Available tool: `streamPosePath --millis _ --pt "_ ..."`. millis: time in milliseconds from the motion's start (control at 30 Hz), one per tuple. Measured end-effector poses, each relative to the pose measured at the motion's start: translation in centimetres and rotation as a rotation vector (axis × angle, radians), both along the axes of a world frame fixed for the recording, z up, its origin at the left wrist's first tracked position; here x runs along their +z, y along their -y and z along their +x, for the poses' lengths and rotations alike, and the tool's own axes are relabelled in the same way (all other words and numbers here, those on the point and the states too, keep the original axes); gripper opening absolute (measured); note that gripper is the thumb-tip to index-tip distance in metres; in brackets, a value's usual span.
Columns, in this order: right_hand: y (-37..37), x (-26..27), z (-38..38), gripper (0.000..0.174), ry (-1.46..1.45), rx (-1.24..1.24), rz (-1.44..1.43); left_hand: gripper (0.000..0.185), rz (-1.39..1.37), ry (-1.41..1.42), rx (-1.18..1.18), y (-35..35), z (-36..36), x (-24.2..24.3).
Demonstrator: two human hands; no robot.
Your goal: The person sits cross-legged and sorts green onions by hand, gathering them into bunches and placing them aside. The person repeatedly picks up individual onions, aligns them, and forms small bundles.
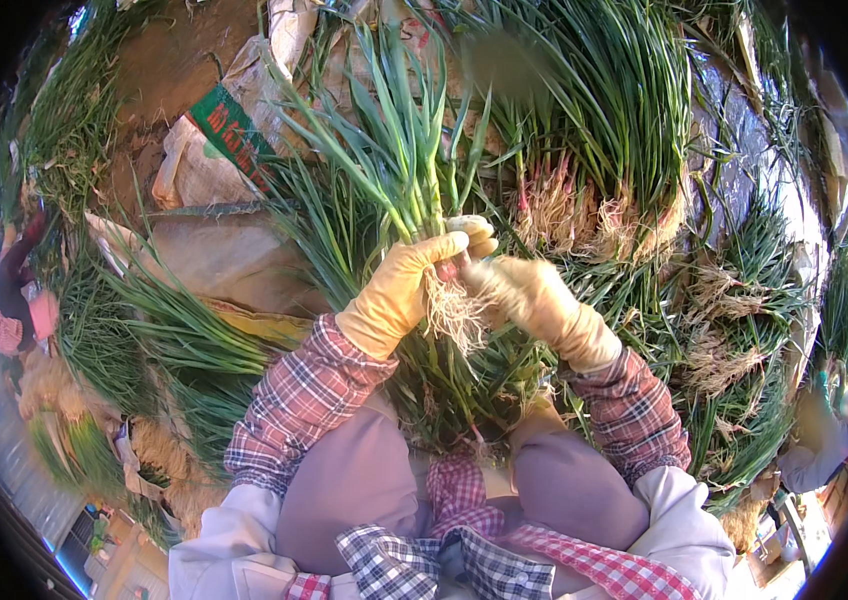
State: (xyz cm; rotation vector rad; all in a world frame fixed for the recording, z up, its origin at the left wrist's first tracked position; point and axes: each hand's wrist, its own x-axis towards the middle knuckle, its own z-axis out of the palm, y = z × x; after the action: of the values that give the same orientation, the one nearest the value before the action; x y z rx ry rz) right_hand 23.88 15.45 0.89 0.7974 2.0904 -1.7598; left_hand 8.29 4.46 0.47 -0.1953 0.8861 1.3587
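Observation:
My left hand (405, 277), in a yellow rubber glove, grips a small bunch of green allium stalks (413, 180), spring onions or green garlic, just above the base. The leaves point away from me; pale stringy roots (455, 304) hang towards my lap. Close against the right side of the roots is my right hand (525, 296), gloved alike. It is blurred, so whether its fingers pinch anything is unclear. Below both hands, loose stalks and leaves (461, 382) lie between my knees.
Larger rooted bunches (604, 135) lie at the far right. More stalks with tangled roots (724, 330) lie nearer on the right. On the left are a leafy pile (199, 322) and woven sacks (206, 169), one bearing writing. Another person (4, 292) is at the left rim.

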Motion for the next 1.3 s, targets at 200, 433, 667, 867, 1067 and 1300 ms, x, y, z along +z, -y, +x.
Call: streamPosePath --millis 200,433,667,867,1067,1300 --pt "-0.9 -5.1 -4.3 0.047 -0.060 -0.453 -0.144 0.018 -0.153 -0.001 0.052 1.1 1.5 -1.1" --pt "-1.1 -6.9 -5.6 0.034 -0.166 -0.968 -0.806 0.015 0.025 0.174 0.230 1.4 0.5 -0.6" --pt "-2.4 -4.1 -2.9 0.058 0.422 0.454 -0.250 0.014 0.747 0.845 0.239 2.0 -4.7 2.7" --pt "-1.6 -0.9 -6.1 0.052 -0.474 -0.245 -0.701 0.012 0.512 0.693 0.392 3.5 -3.3 1.5" --pt "3.6 -3.6 -9.0 0.031 -0.545 -0.585 -0.767 0.019 0.316 0.786 0.475 4.0 -1.7 -1.7" --pt "0.0 -9.9 -7.1 0.024 0.116 -0.322 0.052 0.022 0.121 0.594 0.281 4.1 -0.7 -3.0"
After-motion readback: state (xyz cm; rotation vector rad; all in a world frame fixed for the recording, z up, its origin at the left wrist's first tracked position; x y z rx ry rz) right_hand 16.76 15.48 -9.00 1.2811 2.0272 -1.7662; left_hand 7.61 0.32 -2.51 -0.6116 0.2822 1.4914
